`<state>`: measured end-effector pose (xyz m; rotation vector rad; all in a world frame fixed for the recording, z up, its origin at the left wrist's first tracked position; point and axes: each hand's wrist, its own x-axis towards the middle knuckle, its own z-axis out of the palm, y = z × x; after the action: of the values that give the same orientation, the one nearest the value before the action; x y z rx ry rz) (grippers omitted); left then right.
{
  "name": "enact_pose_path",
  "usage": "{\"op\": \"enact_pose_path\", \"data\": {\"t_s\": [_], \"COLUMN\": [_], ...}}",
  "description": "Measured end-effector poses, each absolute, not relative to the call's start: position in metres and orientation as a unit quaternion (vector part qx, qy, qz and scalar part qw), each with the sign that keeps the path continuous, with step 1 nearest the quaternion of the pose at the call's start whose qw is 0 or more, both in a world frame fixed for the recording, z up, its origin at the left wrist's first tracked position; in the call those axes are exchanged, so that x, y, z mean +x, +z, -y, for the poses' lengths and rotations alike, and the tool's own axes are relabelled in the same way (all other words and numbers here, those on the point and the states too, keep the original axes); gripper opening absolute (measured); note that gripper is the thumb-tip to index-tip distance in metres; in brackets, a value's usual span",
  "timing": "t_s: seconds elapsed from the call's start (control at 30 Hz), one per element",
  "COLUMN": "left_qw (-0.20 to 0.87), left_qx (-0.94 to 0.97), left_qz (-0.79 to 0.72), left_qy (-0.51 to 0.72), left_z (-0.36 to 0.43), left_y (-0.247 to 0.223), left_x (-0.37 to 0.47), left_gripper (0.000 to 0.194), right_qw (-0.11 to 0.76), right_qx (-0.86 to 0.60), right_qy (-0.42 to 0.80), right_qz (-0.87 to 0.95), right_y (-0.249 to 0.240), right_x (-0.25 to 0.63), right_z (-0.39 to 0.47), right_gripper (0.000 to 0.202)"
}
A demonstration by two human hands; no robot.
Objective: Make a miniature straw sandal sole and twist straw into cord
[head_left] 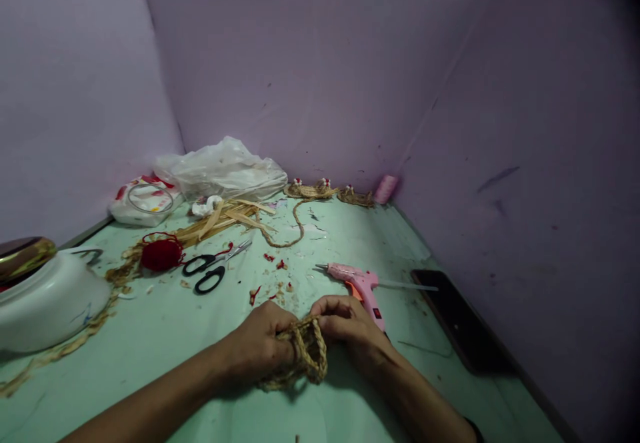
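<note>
A looped piece of braided natural fibre (314, 353) is held between my hands, low in the middle of the head view. My left hand (267, 340) has its fingers wrapped round the piece's left side, hiding part of it. From the right, my right hand (350, 326) pinches the upper edge of the braid between thumb and fingers. Just beyond that hand lies a pink glue gun (353, 276) with a clear glue stick protruding from its back. Black-handled scissors (213, 270) lie farther left, beside a ball of red yarn (161, 254).
At the left stands a white pot (50, 303). Dried fibre strips (220, 223) and a plastic bag (225, 170) lie toward the back. Small braided pieces (310, 191) and a pink thread spool (386, 189) are by the wall. A dark phone (463, 323) lies right.
</note>
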<state>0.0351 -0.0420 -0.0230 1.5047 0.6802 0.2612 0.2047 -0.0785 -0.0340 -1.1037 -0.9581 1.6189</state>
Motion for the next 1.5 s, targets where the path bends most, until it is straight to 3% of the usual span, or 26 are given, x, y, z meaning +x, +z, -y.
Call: {"op": "enact_pose_path", "data": {"t_s": [0.17, 0.43, 0.77, 0.93, 1.17, 1.3, 1.5], "left_qw": [0.666, 0.775, 0.794, 0.797, 0.766, 0.775, 0.729], "left_qx": [0.665, 0.543, 0.496, 0.455, 0.509, 0.499, 0.422], "left_qz": [-0.318, -0.284, -0.320, -0.322, -0.289, -0.291, -0.380], "left_qy": [0.113, 0.152, 0.146, 0.234, 0.266, 0.255, 0.384], "left_z": [0.041, 0.022, 0.025, 0.021, 0.023, 0.022, 0.012], "left_y": [-0.023, -0.034, -0.024, -0.029, -0.030, -0.027, -0.027], "left_x": [0.037, 0.038, 0.045, 0.047, 0.047, 0.045, 0.044], "left_gripper": [0.013, 0.019, 0.012, 0.022, 0.038, 0.041, 0.039], "right_qw": [0.454, 0.546, 0.527, 0.588, 0.593, 0.596, 0.598], "right_qx": [-0.471, -0.424, -0.435, -0.341, -0.410, -0.468, -0.472], "right_qy": [0.646, 0.657, 0.666, 0.679, 0.563, 0.497, 0.516], "right_qz": [0.394, 0.301, 0.299, 0.276, 0.404, 0.422, 0.391], "right_y": [-0.035, -0.035, -0.039, -0.032, -0.035, -0.040, -0.043], "right_x": [0.204, 0.203, 0.197, 0.195, 0.194, 0.194, 0.196], "right_z": [0.078, 0.072, 0.069, 0.068, 0.074, 0.073, 0.071], "right_gripper": [0.013, 0.023, 0.011, 0.028, 0.059, 0.054, 0.049]}}
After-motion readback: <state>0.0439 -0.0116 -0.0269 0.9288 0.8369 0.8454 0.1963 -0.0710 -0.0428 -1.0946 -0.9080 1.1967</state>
